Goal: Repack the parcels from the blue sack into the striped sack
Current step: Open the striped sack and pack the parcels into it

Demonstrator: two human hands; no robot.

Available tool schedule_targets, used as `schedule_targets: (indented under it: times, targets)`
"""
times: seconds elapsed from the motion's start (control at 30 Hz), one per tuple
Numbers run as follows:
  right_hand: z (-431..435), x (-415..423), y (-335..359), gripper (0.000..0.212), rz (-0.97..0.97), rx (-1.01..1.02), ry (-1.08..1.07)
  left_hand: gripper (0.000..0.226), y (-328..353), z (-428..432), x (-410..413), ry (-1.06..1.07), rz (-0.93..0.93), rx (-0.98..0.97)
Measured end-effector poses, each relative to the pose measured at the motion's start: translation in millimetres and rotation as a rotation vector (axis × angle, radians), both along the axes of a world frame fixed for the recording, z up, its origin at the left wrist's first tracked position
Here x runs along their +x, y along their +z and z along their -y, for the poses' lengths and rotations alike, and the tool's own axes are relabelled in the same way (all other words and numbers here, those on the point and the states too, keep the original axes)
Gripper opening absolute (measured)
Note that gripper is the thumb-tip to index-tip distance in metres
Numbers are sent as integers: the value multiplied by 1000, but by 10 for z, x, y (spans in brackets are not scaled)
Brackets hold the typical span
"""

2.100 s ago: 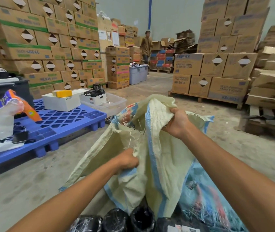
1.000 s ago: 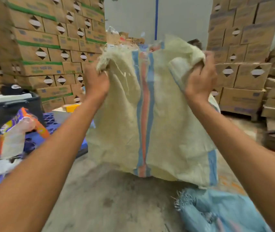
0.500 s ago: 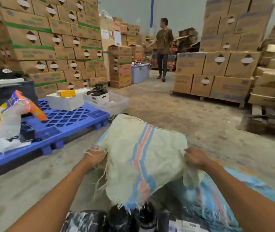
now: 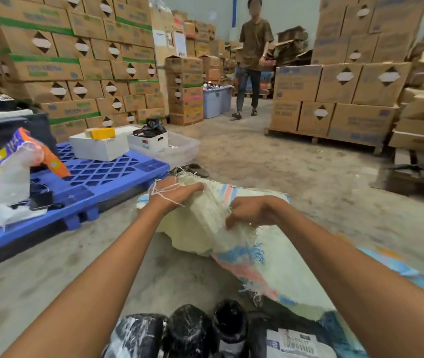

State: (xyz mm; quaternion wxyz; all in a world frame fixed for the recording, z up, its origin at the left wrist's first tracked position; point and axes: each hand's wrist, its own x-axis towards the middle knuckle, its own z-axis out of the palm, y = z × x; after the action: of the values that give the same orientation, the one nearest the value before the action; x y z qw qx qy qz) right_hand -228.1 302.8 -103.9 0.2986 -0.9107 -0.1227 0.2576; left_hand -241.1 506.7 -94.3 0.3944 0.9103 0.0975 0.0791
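Striped sack (image 4: 205, 223): cream weave, bunched low over the floor, long axis running far-left to near-right, near end draped over the blue sack (image 4: 397, 270). Left hand (image 4: 172, 193) clenches the frayed far edge; right hand (image 4: 253, 211) grips fabric just beside it. Parcels (image 4: 187, 329): black-wrapped, close to the person, between the forearms, nearer than either hand. Mouth judged not yet spread. Open floor left of the sack, bounded by the blue pallet (image 4: 107, 182).
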Motion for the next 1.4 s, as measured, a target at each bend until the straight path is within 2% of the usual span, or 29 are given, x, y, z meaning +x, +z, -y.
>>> schedule_targets:
  times: [0.03,0.1,0.17,0.23,0.27,0.33,0.37,0.4,0.47,0.53,0.57,0.63,0.67,0.73,0.8,0.87,0.97,1.07,1.2,1.33,1.4]
  targets:
    - [54,6,16,17,-45,62,-9,56,17,-19,-12,31,3,25]
    - [158,27,9,23,-83,142,-23,40,51,-24,-32,57,22,90]
    - [196,15,-20,28,-23,205,-68,48,71,-25,-70,86,109,195]
    - [184,7,-37,29,74,284,-158,66,9,-70,-51,165,326,390]
    - [169,4,-33,31,110,317,-207,67,-18,-101,-27,162,439,508]
    - [143,49,-28,36,177,346,-306,52,25,-126,-5,-3,609,648]
    - [131,79,-25,39,212,347,-350,47,93,-108,-5,-126,561,632]
    - [124,120,-32,43,247,338,-388,49,184,-70,-28,-252,406,580]
    - [115,180,-53,44,319,319,-471,46,368,40,-100,-546,-117,469]
    - [87,210,-79,43,365,346,-542,23,474,189,-273,-768,-631,377]
    - [72,224,-90,43,381,353,-560,27,473,252,-333,-847,-777,293]
    - [34,244,-121,38,414,361,-559,40,354,357,-372,-867,-892,40]
    - [14,224,-121,34,436,363,-542,41,252,389,-354,-778,-874,-102]
    - [-13,211,-134,27,477,353,-491,37,44,403,-236,-470,-760,-384]
    - [-32,162,-139,23,491,351,-412,46,-112,356,-96,-232,-635,-619]
    - [-57,123,-155,18,505,309,-332,53,-176,343,-9,-125,-521,-721]
    - [-128,69,-152,14,503,203,-242,26,-187,388,48,-25,-319,-686]
    - [-176,46,-122,16,449,160,-210,24,-176,396,92,48,-170,-608]
    - [-175,37,-95,24,332,200,-176,25,-144,294,77,67,-179,-592]
    - [-167,4,-104,41,214,257,-143,29,-163,188,64,21,-213,-576]
    - [-145,-18,-90,33,136,299,-151,23,-160,139,57,22,-164,-590]
